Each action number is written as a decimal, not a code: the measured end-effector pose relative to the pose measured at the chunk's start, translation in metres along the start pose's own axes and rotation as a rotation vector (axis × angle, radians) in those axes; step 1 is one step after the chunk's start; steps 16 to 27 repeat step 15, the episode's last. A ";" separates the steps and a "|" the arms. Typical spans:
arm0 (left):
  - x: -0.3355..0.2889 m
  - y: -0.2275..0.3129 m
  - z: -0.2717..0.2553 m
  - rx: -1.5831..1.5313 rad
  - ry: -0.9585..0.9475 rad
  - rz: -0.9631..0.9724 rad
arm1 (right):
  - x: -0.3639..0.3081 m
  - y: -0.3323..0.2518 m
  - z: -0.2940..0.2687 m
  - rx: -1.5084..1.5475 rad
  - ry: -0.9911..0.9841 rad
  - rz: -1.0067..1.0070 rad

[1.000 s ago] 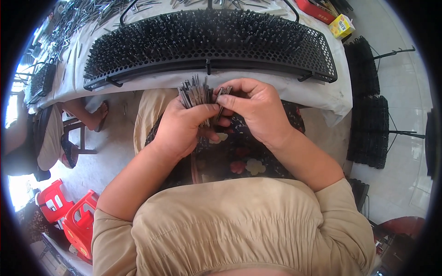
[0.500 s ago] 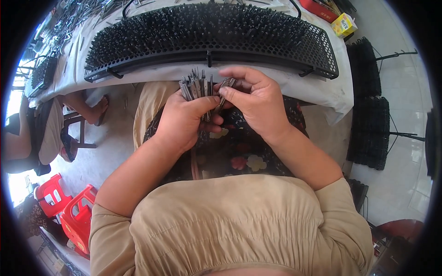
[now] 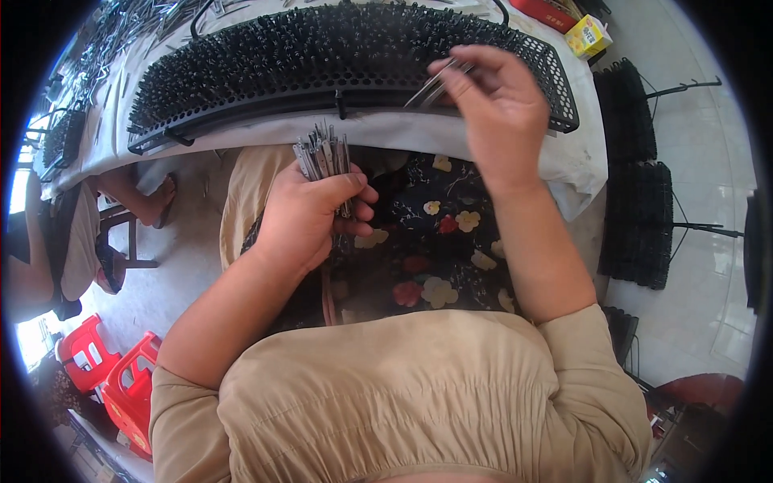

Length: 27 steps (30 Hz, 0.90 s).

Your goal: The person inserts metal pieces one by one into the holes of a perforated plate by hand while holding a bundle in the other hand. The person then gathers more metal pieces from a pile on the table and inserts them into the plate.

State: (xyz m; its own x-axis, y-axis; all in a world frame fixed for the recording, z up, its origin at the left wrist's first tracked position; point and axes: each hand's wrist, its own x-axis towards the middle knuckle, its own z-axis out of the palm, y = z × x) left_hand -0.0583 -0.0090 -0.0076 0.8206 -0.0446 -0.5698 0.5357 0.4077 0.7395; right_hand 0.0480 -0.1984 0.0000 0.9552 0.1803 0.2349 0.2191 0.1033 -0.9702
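My left hand (image 3: 310, 201) is closed around a bundle of thin metal pieces (image 3: 324, 154), upright above my lap, their upper ends fanned out. A few slim metal pieces (image 3: 439, 83) are pinched in my right hand (image 3: 503, 101), raised over the front right part of a long black perforated rack (image 3: 555, 97). Their exact kind is not clear. Many dark thin pieces (image 3: 322, 52) stand upright in the rack's holes, densely across the left and middle; bare holes show at its right end.
The rack stands on a table with a white cloth (image 3: 403, 129). Loose metal pieces (image 3: 153, 24) lie at the far left. A yellow box (image 3: 588, 36) is at the far right. More black racks (image 3: 636, 225) stand to the right. Another person's foot (image 3: 161, 200) and red chairs (image 3: 129, 386) are at left.
My right hand has moved away from the bundle, up and right to the rack, with a few metal pieces in it. My left hand still holds the bundle.
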 end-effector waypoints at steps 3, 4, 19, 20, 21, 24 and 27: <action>0.001 0.000 0.004 0.011 -0.008 0.000 | 0.023 0.003 -0.017 -0.262 0.144 -0.323; 0.002 0.000 0.005 0.006 -0.009 0.001 | 0.028 0.004 -0.018 -0.317 0.115 -0.386; 0.007 0.000 0.008 0.043 0.003 -0.026 | 0.039 0.016 -0.025 -0.516 0.103 -0.491; 0.007 0.000 0.008 0.043 0.003 -0.026 | 0.039 0.016 -0.025 -0.516 0.103 -0.491; 0.007 0.000 0.008 0.043 0.003 -0.026 | 0.039 0.016 -0.025 -0.516 0.103 -0.491; 0.007 0.000 0.008 0.043 0.003 -0.026 | 0.039 0.016 -0.025 -0.516 0.103 -0.491; 0.007 0.000 0.008 0.043 0.003 -0.026 | 0.039 0.016 -0.025 -0.516 0.103 -0.491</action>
